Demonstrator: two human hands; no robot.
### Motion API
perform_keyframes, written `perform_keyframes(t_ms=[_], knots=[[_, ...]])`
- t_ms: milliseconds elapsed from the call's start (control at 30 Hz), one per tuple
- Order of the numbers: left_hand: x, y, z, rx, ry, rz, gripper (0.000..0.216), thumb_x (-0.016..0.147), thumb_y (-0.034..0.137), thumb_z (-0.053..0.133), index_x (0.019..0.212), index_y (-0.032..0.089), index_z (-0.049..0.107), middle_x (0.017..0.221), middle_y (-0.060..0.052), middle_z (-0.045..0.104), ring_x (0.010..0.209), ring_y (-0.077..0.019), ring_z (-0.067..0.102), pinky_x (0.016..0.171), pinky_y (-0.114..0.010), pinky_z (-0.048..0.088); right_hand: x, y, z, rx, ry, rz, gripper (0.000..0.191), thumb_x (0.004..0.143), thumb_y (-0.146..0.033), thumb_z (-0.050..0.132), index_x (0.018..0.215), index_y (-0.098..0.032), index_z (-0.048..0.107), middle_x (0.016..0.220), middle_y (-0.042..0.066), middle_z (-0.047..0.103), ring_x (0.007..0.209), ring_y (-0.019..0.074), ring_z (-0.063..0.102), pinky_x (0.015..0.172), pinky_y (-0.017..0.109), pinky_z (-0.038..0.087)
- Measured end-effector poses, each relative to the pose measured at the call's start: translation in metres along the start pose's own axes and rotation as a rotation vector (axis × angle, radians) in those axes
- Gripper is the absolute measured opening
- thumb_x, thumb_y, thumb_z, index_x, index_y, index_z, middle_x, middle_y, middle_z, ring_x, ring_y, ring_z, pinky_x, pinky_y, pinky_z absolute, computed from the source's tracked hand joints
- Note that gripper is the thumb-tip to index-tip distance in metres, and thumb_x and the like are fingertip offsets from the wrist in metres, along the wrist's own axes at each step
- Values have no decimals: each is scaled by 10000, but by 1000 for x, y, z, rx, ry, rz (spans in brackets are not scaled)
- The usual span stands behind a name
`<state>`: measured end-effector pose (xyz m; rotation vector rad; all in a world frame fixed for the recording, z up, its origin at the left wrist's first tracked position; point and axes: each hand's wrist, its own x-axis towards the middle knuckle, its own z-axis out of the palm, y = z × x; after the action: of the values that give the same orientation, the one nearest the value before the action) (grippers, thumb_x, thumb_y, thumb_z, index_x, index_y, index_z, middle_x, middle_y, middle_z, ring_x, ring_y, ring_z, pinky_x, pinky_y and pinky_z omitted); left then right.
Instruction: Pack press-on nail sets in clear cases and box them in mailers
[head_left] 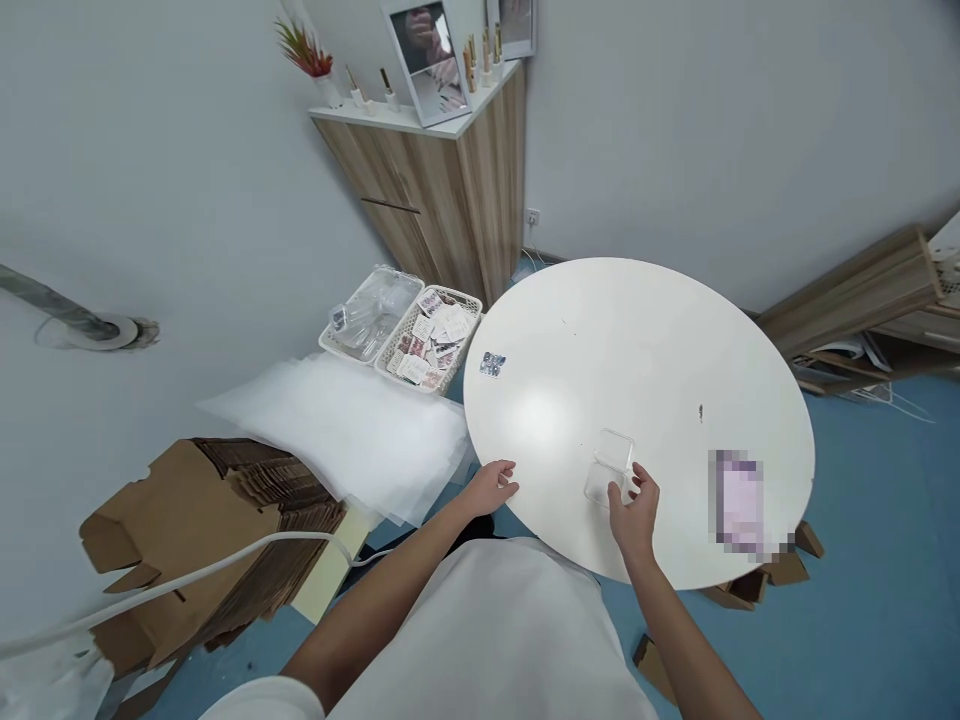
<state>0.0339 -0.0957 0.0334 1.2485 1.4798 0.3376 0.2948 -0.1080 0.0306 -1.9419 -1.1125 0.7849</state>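
A clear plastic box [604, 482] with its hinged lid opened back lies on the white oval table [637, 330]. My right hand [636, 508] is at the box's right side, thumb and fingers bent around that edge. At the table's near left rim rests my left hand [490, 488], fingers loosely bent and apart, nothing visible in them. Farther up on the left of the table lies a small sheet of dark blue, patterned pieces [492, 364]; what they are is too small to tell. A tiny dark item [701, 411] lies right of the box.
A blurred pink-purple item [739, 500] lies on the table's right side. Left of the table are a basket of cards [429, 345], a basket of clear bags [375, 305], white sheets [337, 420] and stacked flat cardboard boxes [202, 530]. A wooden cabinet [450, 200] stands behind.
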Motion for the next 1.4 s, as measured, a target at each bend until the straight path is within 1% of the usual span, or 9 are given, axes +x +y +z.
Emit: perform_keyframes(t_ms=[267,433,533,633,733,800,967,1200,1400], knots=[[0,-47,-75,-102,59,16,463,726,336,554,1155,167,503,1098,-99,563,887,-174,568,763,-293,460,-34,-71,96,47,-170,-101,423,760,-352,468,1150,-192,432,1090,94,523,940,195,511,813,361,418],[-10,-77,-112,107,260,25,414,750,298,520,1139,158,501,1095,-95,562,973,-193,537,833,-310,421,-46,-103,142,-38,-676,-154,325,779,-403,452,1014,-195,539,697,17,581,682,168,553,650,314,453],[-20,-94,-130,318,394,-70,389,746,287,521,1114,162,512,1140,-102,526,1058,-232,475,874,-356,380,-50,-122,173,-167,-935,-277,305,791,-374,449,1032,-212,544,737,17,603,695,163,561,660,312,455],[-30,-107,-141,425,438,-207,397,727,314,548,1105,196,515,1176,-98,489,1107,-266,421,858,-385,373,-56,-133,202,-292,-1053,-425,304,782,-305,478,1066,-213,535,888,49,608,783,170,568,724,325,457],[-35,-113,-143,407,446,-225,380,735,306,544,1101,210,511,1183,-91,482,1121,-269,407,866,-392,367,-53,-136,218,-321,-980,-549,328,770,-245,488,1096,-217,515,1059,78,546,917,189,540,798,348,448],[-31,-111,-142,328,431,-109,363,758,288,515,1111,206,498,1166,-85,494,1077,-241,452,864,-374,381,-40,-136,221,-300,-827,-570,351,764,-226,480,1114,-213,496,1113,89,501,1004,207,498,843,369,432],[15,-70,-140,142,320,202,373,789,259,467,1156,197,454,1088,-65,535,909,-170,544,795,-307,441,29,-137,220,-313,-451,-398,486,734,-224,477,1211,-172,398,1156,114,449,944,214,503,835,392,429],[117,4,-150,356,224,222,614,720,151,546,1291,143,319,1071,-110,526,905,-211,539,811,-339,411,95,-133,230,-357,-458,-236,681,669,-202,565,1294,-185,297,1158,124,406,932,237,506,833,395,418],[170,16,-153,469,176,86,830,684,145,618,1366,162,145,1056,-126,519,951,-245,517,778,-331,392,113,-129,245,-445,-481,-134,721,651,-184,606,1299,-212,292,1085,111,399,919,249,511,766,368,424]])
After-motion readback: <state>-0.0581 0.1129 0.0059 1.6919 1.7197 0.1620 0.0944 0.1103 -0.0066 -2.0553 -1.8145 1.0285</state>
